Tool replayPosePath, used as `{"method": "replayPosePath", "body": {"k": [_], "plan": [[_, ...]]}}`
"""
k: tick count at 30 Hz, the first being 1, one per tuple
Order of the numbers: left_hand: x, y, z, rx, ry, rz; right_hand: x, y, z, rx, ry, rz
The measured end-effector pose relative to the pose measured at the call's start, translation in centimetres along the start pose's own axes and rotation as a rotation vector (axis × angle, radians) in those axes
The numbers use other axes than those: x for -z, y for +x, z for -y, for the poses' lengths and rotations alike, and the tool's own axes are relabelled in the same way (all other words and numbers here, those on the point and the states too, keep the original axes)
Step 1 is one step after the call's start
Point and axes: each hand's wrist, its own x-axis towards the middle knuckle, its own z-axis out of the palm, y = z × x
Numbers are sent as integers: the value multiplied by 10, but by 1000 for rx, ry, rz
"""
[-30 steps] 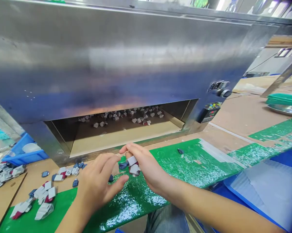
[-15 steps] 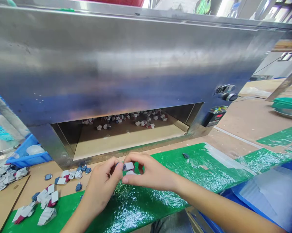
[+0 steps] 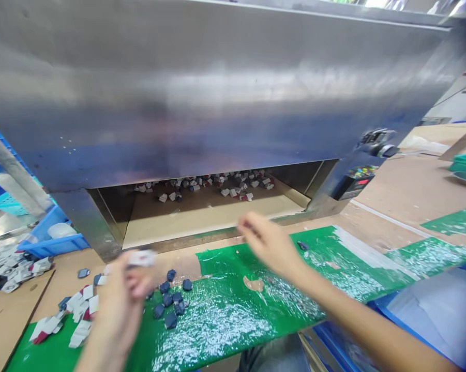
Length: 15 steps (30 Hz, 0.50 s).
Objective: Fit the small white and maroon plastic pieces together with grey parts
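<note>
My left hand is blurred at the lower left, its fingers closed on a small white piece. Just in front of the metal box's opening, my right hand hovers with curled fingers, smeared by motion; what it holds, if anything, is too blurred to tell. Several dark blue pieces lie on the green covering between the hands. Left of my left hand is a loose group of white pieces, some with dark red or blue parts.
A large metal box spans the view; inside its opening, many small pieces lie on a tan sheet. A control unit is at its right. A blue tray and a white heap stand at the left.
The hands have moved apart: my left one leftward with a white piece, my right one right and up towards the opening. The dark blue pieces between them have come into view.
</note>
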Motion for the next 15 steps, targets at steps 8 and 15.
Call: {"method": "replayPosePath", "body": {"k": [8,15], "plan": [[-1,9,40,1,465,213,-19,-36,-18,-73,68,399],[-6,8,51,77,429,309,-29,-57,-25,47,46,405]]}}
